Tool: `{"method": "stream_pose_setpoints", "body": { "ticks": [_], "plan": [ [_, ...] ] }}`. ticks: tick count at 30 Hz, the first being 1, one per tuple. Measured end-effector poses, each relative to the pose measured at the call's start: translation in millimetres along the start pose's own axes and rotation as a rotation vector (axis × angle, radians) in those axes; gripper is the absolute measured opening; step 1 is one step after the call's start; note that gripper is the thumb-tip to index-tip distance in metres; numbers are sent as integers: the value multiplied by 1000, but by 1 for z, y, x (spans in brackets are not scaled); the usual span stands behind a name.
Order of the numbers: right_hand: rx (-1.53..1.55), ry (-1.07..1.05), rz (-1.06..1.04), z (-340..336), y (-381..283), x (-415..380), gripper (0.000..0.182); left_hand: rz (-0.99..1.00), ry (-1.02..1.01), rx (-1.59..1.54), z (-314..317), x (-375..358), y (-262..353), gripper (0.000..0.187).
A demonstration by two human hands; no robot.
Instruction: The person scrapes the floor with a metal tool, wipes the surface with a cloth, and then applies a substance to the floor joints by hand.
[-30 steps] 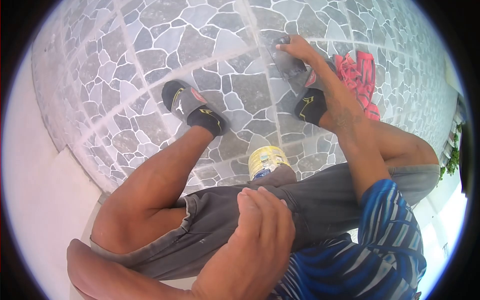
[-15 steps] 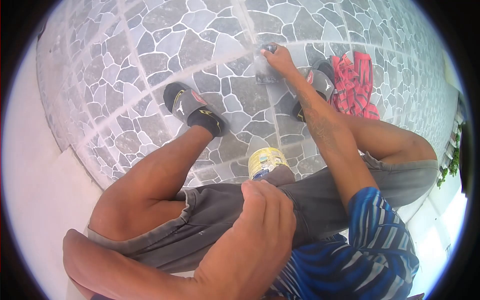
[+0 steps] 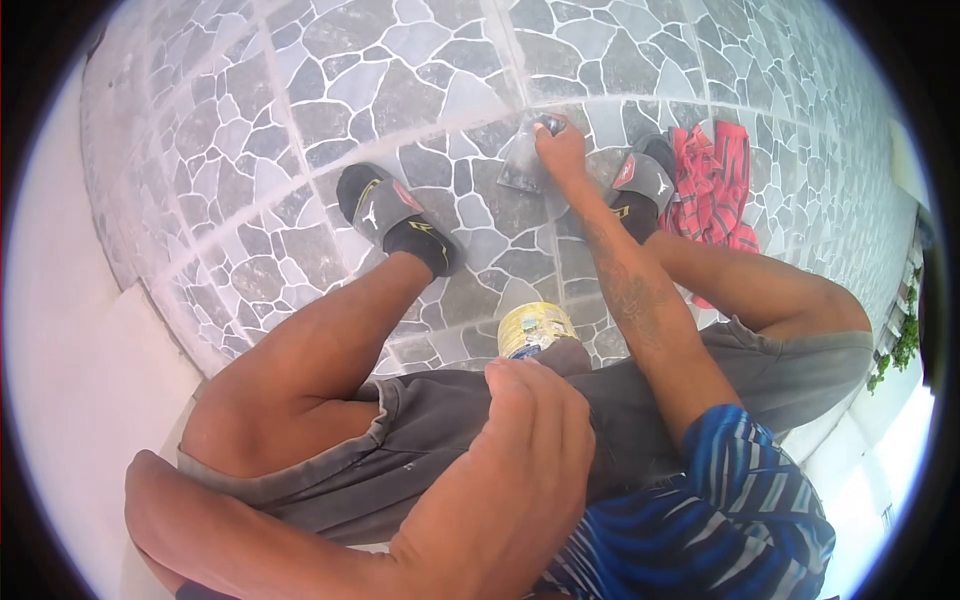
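Note:
My right hand (image 3: 562, 150) is closed round the dark handle of a flat trowel (image 3: 521, 168). The trowel's grey rectangular blade lies against the stone-patterned tiles (image 3: 420, 75), between my two feet. Close to the camera, over my lap, my left hand (image 3: 510, 460) is closed, its fingers curled and pressed together. Its fingertips are hidden, so I cannot make out what it holds, if anything. Just beyond it stands a yellow, stained tub (image 3: 532, 322), partly covered by a grey-brown shape I cannot identify.
My feet in grey slide sandals, the left sandal (image 3: 388, 208) and the right sandal (image 3: 645, 176), rest either side of the trowel. A crumpled red patterned cloth (image 3: 708, 185) lies beyond the right one. A pale wall or ledge (image 3: 60, 330) borders the tiles at left; green plants (image 3: 900, 345) grow at right.
My right hand has drawn the trowel slightly nearer and turned it, so its blade now points toward the lower left. My left hand stays almost in place.

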State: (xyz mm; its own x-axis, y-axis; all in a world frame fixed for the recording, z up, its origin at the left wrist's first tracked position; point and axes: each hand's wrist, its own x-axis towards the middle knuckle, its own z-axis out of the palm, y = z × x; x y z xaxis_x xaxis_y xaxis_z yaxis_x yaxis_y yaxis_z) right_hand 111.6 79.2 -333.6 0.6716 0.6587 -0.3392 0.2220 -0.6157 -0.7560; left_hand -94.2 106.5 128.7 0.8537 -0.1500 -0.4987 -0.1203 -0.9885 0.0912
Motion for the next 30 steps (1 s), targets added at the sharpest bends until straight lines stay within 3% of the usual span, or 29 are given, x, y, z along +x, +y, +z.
{"method": "stream_pose_setpoints", "body": {
  "ticks": [4,8,12,18,30],
  "plan": [
    [47,44,78,9,-25,-16,35,27,-17,-7,2,2,5,25],
    [85,204,78,29,-16,-26,36,109,-32,-217,-2,5,-10,43],
    [132,264,141,44,-31,-20,31,-30,29,63,14,2,12,23],
    [226,320,231,55,-24,-37,30,-9,-1,48,3,-3,2,24],
    [166,349,117,59,-28,-12,29,-13,32,18,4,-6,-1,24]
  ]
}}
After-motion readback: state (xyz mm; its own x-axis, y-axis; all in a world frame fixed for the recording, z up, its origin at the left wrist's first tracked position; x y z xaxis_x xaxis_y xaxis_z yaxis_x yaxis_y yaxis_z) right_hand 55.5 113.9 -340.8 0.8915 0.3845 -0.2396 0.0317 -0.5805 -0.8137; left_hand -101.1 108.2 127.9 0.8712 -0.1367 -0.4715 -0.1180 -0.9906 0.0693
